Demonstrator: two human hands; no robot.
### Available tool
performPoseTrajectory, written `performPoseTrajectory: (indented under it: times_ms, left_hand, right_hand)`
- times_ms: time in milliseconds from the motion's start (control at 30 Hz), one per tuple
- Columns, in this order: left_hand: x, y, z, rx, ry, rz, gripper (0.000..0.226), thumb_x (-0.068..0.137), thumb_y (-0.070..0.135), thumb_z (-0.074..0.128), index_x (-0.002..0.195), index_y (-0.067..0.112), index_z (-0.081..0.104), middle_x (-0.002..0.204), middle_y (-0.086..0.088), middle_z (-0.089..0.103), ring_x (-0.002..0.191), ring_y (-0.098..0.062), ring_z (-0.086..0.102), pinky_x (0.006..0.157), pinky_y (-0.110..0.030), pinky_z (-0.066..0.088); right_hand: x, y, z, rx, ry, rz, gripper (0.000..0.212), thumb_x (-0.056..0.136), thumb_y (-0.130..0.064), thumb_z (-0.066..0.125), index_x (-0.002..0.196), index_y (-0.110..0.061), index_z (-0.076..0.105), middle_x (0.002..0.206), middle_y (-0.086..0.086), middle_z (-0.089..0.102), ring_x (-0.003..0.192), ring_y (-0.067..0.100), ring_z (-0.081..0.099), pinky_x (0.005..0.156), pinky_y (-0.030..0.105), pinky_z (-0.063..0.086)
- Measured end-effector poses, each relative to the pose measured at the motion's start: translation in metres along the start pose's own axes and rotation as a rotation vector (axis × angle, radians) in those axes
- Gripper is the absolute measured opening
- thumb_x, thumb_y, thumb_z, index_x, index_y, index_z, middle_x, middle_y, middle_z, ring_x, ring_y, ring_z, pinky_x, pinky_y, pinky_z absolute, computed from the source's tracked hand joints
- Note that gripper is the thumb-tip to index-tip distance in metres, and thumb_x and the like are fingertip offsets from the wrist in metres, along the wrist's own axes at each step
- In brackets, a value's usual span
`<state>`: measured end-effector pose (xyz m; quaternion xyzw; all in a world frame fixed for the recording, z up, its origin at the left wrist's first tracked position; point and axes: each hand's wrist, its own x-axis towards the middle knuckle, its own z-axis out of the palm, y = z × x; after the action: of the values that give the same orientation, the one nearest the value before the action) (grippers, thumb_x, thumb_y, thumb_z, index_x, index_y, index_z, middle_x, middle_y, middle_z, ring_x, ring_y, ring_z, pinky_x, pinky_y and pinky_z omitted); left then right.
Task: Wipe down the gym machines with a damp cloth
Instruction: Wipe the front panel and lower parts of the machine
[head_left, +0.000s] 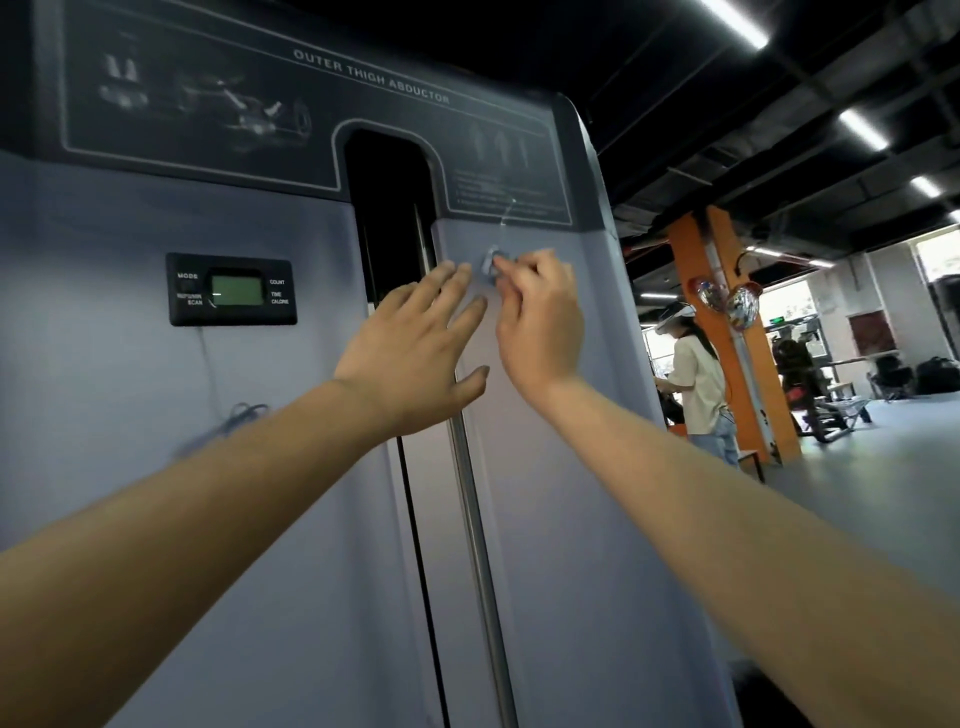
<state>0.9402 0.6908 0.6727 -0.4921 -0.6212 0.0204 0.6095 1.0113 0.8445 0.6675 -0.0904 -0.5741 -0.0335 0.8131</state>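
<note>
A tall grey gym machine (545, 467), labelled "Outer Thigh Abductor", fills the left and middle of the head view. My left hand (415, 353) is spread with straight fingers against the panel beside the dark central slot (389, 208). My right hand (540, 317) has its fingers curled and pinches a small pale crumpled cloth (491, 262) against the right panel, just below the dark instruction label. Most of the cloth is hidden by my fingers.
A small black console with a green display (231, 289) sits on the left panel, a thin cable hanging below it. At the right, a person (696, 379) stands beside an orange pillar (727, 332), with open grey floor (857, 478) and other equipment beyond.
</note>
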Motion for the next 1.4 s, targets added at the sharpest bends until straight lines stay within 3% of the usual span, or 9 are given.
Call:
performPoseTrajectory:
  times_ms: [133,367,500,600,833,967,1200,1400]
  left_hand:
    - [0.0,0.0,0.002,0.027,-0.017,0.009,0.087,0.103,0.072,0.029,0.17,0.018,0.017,0.179,-0.013,0.001,0.166,-0.029,-0.001,0.13,-0.048,0.018]
    - [0.002,0.001,0.004,0.024,-0.05,0.022,0.095,0.099,0.08,0.029,0.172,0.025,0.005,0.179,-0.012,-0.009,0.166,-0.029,-0.009,0.131,-0.048,0.014]
    - [0.002,0.001,0.006,0.047,-0.065,0.066,0.095,0.098,0.083,0.024,0.172,0.027,0.005,0.179,-0.011,-0.013,0.165,-0.029,-0.013,0.132,-0.049,0.01]
    - [0.003,0.0,0.007,0.052,-0.064,0.073,0.094,0.098,0.084,0.023,0.172,0.028,0.007,0.179,-0.009,-0.012,0.165,-0.029,-0.013,0.132,-0.049,0.006]
    - [0.002,-0.001,0.006,0.051,-0.077,0.109,0.092,0.098,0.085,0.023,0.172,0.033,0.004,0.179,-0.009,-0.013,0.165,-0.029,-0.013,0.132,-0.049,0.008]
    - [0.003,-0.001,0.008,0.07,-0.09,0.136,0.093,0.096,0.087,0.02,0.171,0.035,0.002,0.178,-0.012,-0.014,0.165,-0.031,-0.013,0.132,-0.05,0.008]
    - [0.001,0.005,0.013,0.073,-0.112,0.13,0.097,0.095,0.088,0.024,0.171,0.032,0.003,0.178,-0.015,-0.014,0.165,-0.032,-0.014,0.132,-0.057,0.005]
    - [-0.019,0.028,0.023,0.044,-0.119,0.084,0.103,0.097,0.084,0.029,0.171,0.02,0.0,0.177,-0.016,-0.015,0.165,-0.033,-0.014,0.132,-0.058,0.002]
  right_hand:
    - [0.041,0.001,0.009,-0.015,-0.013,0.014,0.023,0.104,-0.015,0.062,0.121,-0.016,0.078,0.111,-0.003,0.065,0.102,0.018,0.058,0.079,0.032,0.052]
    - [-0.021,0.025,-0.029,-0.065,-0.122,-0.175,0.019,0.105,-0.015,0.062,0.12,-0.014,0.074,0.11,-0.001,0.068,0.101,0.017,0.057,0.08,0.02,0.04]
    - [0.01,0.027,-0.02,-0.092,-0.113,-0.18,0.021,0.105,-0.016,0.061,0.117,-0.014,0.078,0.105,0.001,0.067,0.096,0.021,0.059,0.075,0.031,0.049]
    - [0.05,0.025,-0.008,-0.106,-0.106,-0.136,0.021,0.103,-0.014,0.062,0.116,-0.014,0.079,0.114,0.002,0.067,0.103,0.022,0.061,0.08,0.038,0.055]
    - [0.007,0.037,-0.033,-0.152,-0.181,-0.238,0.016,0.102,-0.011,0.06,0.11,-0.016,0.072,0.11,-0.002,0.066,0.1,0.019,0.06,0.074,0.036,0.055]
    - [-0.003,0.047,-0.048,-0.169,-0.257,-0.29,0.017,0.103,-0.014,0.062,0.113,-0.016,0.075,0.108,-0.002,0.069,0.1,0.02,0.061,0.078,0.038,0.055]
    - [0.059,0.024,-0.033,-0.139,-0.246,-0.085,0.027,0.1,-0.014,0.065,0.122,-0.025,0.076,0.12,-0.006,0.073,0.113,0.018,0.063,0.094,0.035,0.053]
    - [-0.017,0.039,-0.06,-0.12,-0.266,-0.146,0.019,0.098,-0.013,0.069,0.115,-0.02,0.077,0.106,-0.002,0.068,0.097,0.018,0.065,0.079,0.038,0.056]
